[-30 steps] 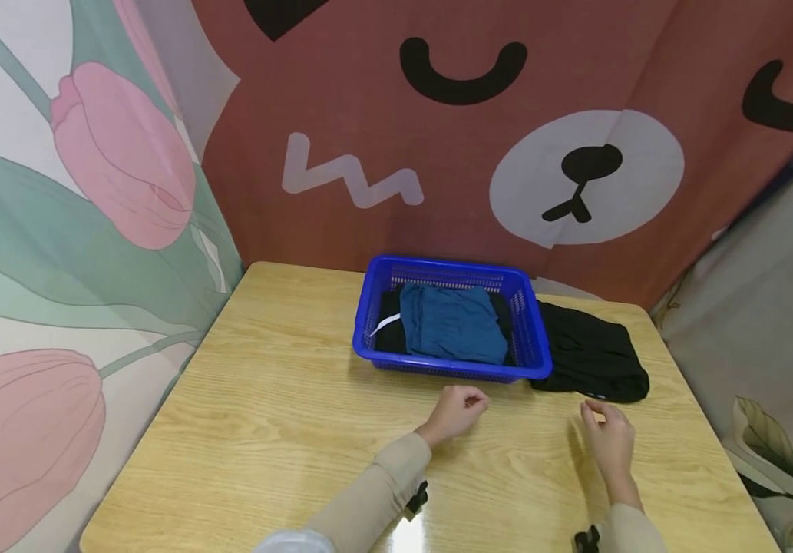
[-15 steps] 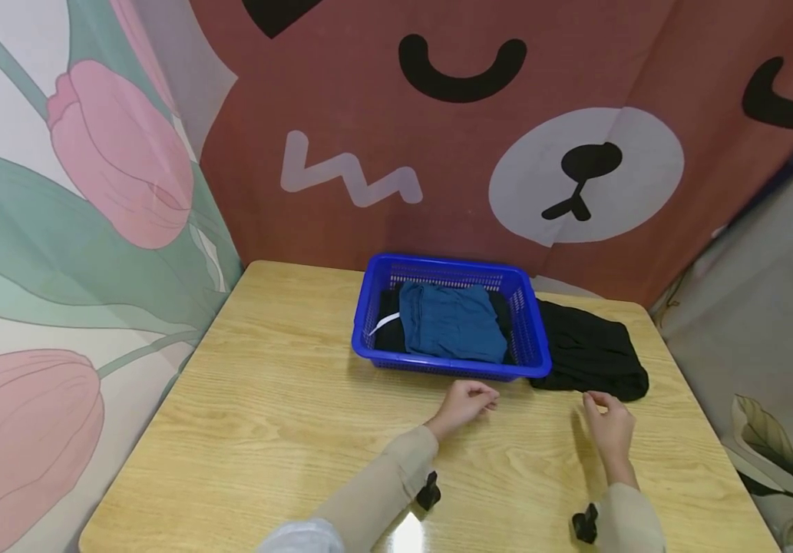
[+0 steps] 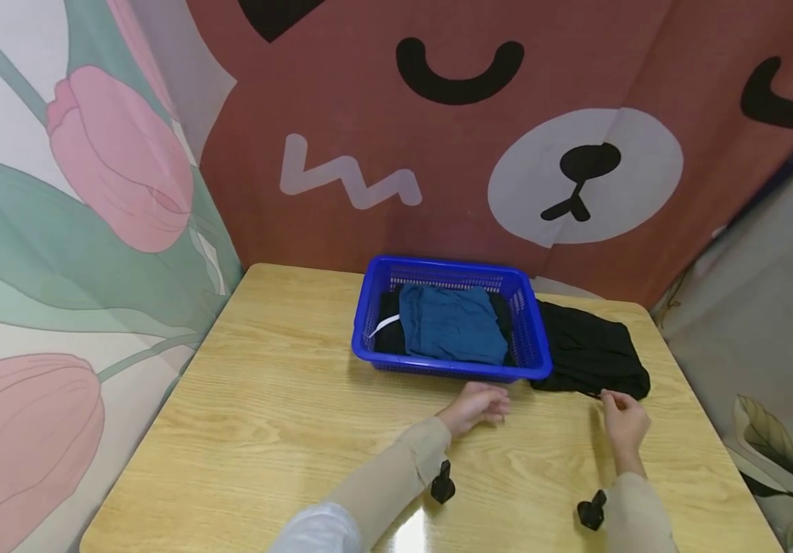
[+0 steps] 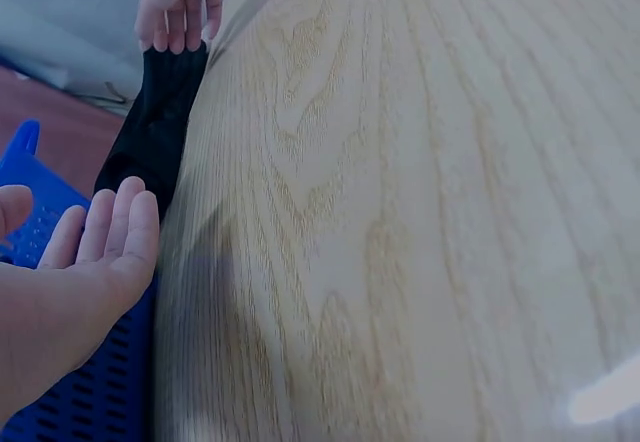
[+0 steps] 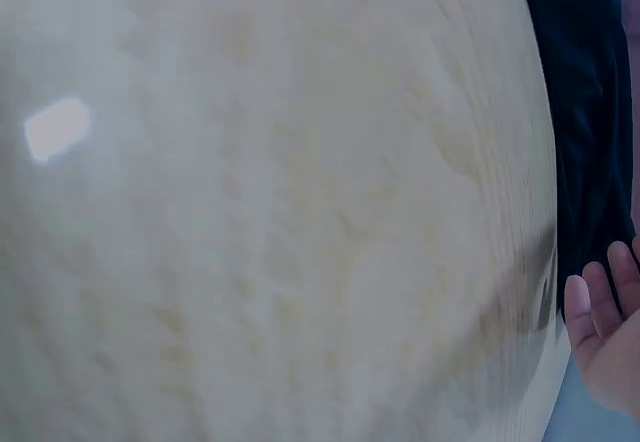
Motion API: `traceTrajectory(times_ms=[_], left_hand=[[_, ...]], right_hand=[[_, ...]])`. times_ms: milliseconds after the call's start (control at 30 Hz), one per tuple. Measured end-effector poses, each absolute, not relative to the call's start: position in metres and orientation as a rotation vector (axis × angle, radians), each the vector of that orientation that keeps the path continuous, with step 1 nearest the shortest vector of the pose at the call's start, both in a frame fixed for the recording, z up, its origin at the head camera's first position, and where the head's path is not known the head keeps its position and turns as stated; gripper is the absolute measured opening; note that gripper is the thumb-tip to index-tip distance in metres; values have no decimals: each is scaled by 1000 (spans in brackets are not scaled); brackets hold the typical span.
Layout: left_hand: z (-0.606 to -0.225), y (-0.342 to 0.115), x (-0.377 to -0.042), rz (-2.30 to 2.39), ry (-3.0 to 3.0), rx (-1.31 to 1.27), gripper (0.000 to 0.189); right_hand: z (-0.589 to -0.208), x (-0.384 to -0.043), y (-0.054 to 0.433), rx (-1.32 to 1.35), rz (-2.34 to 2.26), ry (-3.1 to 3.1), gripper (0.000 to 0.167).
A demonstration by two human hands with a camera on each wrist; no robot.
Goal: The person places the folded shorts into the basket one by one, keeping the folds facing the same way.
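A blue plastic basket [image 3: 361,307] stands at the back middle of the table, holding a folded teal garment [image 3: 453,322] on top of black cloth [image 3: 389,336] with a white strip. Right of the basket lies a folded black garment [image 3: 596,349]. My left hand [image 3: 475,407] is in front of the basket, its fingers loosely bent and holding nothing; in the left wrist view its palm shows bare. At the black garment's front edge is my right hand [image 3: 626,422], fingers relaxed, fingertips at the cloth. Whether they touch it I cannot tell.
The wooden table [image 3: 258,430] runs up to a brown printed curtain [image 3: 341,230] behind. A flowered curtain [image 3: 127,284] hangs along the left, and a grey one [image 3: 748,307] along the right. Black wrist devices [image 3: 443,484] sit beneath the sleeves.
My left hand has shifted right and its fingers have loosened. The right hand has moved slightly right and forward, to the black garment's edge. The basket and garments look unmoved.
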State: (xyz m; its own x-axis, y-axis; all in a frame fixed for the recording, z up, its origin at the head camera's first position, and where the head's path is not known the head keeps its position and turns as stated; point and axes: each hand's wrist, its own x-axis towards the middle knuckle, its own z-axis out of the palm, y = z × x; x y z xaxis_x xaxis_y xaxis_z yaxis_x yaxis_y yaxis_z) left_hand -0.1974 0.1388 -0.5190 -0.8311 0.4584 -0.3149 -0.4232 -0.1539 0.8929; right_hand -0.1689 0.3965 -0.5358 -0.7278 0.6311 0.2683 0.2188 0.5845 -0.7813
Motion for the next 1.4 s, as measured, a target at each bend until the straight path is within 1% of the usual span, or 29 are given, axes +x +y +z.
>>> traceTrajectory(times_ms=[133,200,333,400,467,567,633,833,967,1267,1333,1400], left_hand=[[-518,141,-199,2035,1541,41,30],[-517,141,-200,2036,1531,29,30],[-517,143,-201,2030,1506,11,31],[-518,143,-201,2027,1495,10,31],[-519,143,-201,2022,1490,9,31],[-519,142,-201,2014,1495,17,31],[-518,142,-202,2006,1506,29,32],[-519,141,-203,1998,1524,30,32],[-522,141,-203,1991,1532,15,31],[-525,140,-202,1980,1554,18,30],[-526,139,-202,1977,1555,18,30],[-526,138,-202,1972,1561,21,31]], right_hand=[[-531,-172,407,-827,1144,-2188,37],[-529,-174,412,-901,1176,-2147,40],[-529,-178,421,-1032,1192,-2031,34],[-529,-182,424,-1091,1221,-1981,37],[-528,-185,427,-1143,1302,-1942,46],[-525,-190,434,-1223,1496,-1885,70],[-524,-194,439,-1264,1608,-1831,78],[-518,-200,446,-1344,1881,-1578,83],[-512,-198,445,-1341,2069,-1400,82],[-504,-195,444,-1216,2135,-1559,61],[-505,-195,443,-1214,2127,-1538,49],[-507,-196,441,-1203,2111,-1543,31]])
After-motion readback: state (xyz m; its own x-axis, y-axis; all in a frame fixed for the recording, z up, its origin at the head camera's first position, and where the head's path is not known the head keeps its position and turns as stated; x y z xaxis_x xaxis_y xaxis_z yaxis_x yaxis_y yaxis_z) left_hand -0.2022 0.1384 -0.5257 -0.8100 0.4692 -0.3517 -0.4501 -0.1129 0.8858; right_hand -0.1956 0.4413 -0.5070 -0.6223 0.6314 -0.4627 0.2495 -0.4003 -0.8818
